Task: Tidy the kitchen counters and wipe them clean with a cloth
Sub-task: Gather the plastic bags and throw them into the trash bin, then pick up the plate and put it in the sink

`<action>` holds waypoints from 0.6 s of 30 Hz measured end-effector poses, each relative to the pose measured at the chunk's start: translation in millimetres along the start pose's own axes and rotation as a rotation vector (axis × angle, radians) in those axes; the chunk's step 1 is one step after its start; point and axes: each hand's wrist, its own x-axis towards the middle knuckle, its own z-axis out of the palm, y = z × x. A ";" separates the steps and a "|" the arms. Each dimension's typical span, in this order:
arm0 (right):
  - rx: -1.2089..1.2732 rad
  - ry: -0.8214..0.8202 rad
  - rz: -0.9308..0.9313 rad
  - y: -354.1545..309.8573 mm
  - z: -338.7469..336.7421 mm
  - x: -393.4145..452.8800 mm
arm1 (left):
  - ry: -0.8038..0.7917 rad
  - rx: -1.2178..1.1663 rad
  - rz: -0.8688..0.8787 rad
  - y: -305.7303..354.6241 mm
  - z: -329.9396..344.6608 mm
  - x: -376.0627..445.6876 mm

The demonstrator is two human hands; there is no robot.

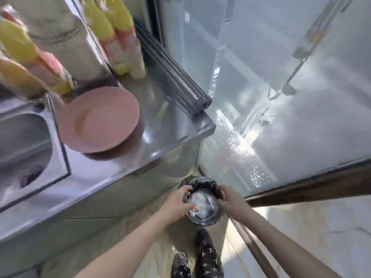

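Both your hands are down at the bin point(203, 199) on the floor below the worktop point(156, 125) corner: left hand point(177, 203) grips the black liner rim, right hand point(231, 202) grips the opposite rim, with white crumpled waste point(200, 203) inside. Up on the steel worktop, a pink plate point(100, 119) sits beside the sink point(24, 145), yellow bottles point(118, 37) behind it.

Both hands point(177, 203) point(230, 203) at lined bin point(202, 215), perhaps gripping its rim

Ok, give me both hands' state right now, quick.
Left hand: fingers curled on the rim of the bin, gripping its black liner.
Right hand: gripping the bin's opposite rim.
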 end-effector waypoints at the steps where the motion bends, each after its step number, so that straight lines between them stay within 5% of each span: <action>1: -0.029 0.001 -0.012 -18.1 -11.7 -13.9 | 0.014 -0.005 0.020 8.6 -8.1 -16.9; 9: -0.164 -0.009 -0.249 -127.7 -57.0 -87.0 | 0.179 0.009 0.131 45.1 -81.4 -130.6; 18: -0.256 -0.076 -0.508 -206.4 -47.1 -80.7 | 0.579 -0.192 -0.088 -9.6 -140.5 -247.1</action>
